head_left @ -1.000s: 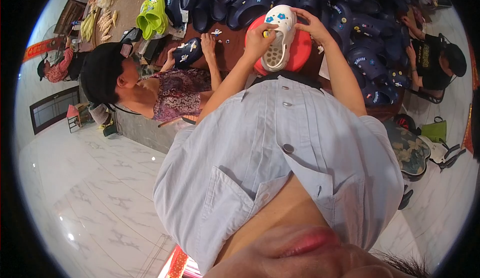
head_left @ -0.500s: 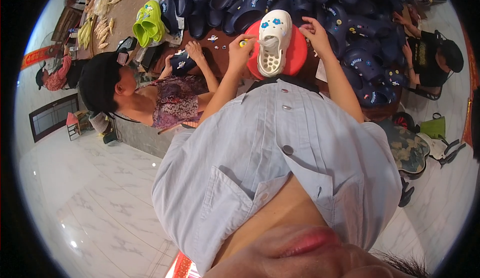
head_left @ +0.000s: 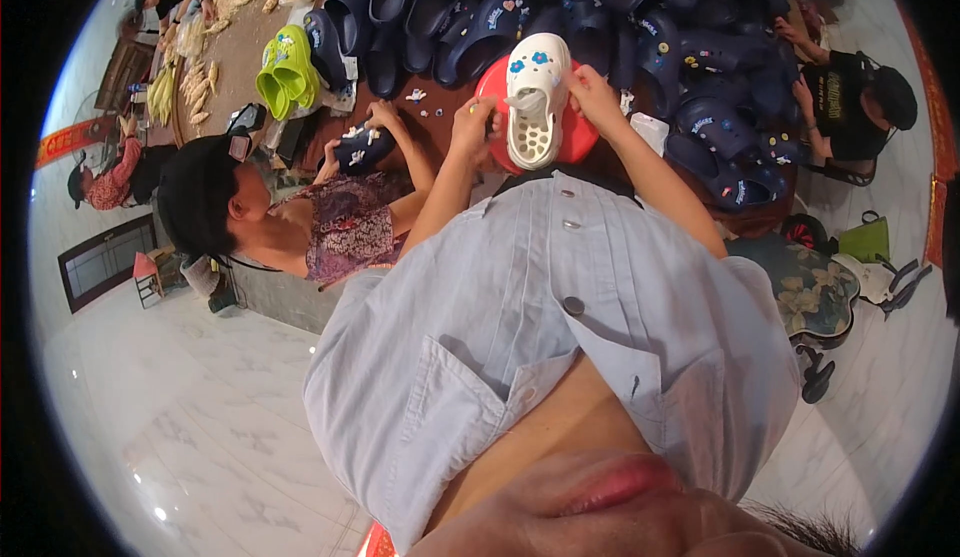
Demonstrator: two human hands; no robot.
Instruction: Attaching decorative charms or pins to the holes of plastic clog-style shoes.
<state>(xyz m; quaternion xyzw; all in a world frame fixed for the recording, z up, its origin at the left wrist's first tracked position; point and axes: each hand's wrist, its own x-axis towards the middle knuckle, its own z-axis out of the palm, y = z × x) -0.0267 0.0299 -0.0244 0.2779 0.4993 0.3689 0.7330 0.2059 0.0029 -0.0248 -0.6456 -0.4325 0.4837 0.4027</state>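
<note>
A white clog (head_left: 540, 67) with two blue flower charms stands toe away on a round red stool-like disc (head_left: 581, 140) in front of me. Clear film or a strap piece shows at its opening. My left hand (head_left: 472, 129) is closed beside the clog's left edge, with a small yellow charm (head_left: 472, 110) pinched at its fingertips. On the other side, my right hand (head_left: 597, 99) has its fingers bent against the clog's right edge; its fingertips are partly hidden.
Navy clogs (head_left: 495, 22) with charms cover the far and right table. Green clogs (head_left: 287, 74) lie at left. Next to me a person (head_left: 330, 192) handles a navy clog (head_left: 362, 149); another person (head_left: 850, 107) sits at right. Loose white charms (head_left: 416, 96) lie on the table.
My right hand has moved left from open fingers to the clog's right edge. My left hand has dropped slightly with the yellow charm. The view has shifted slightly.
</note>
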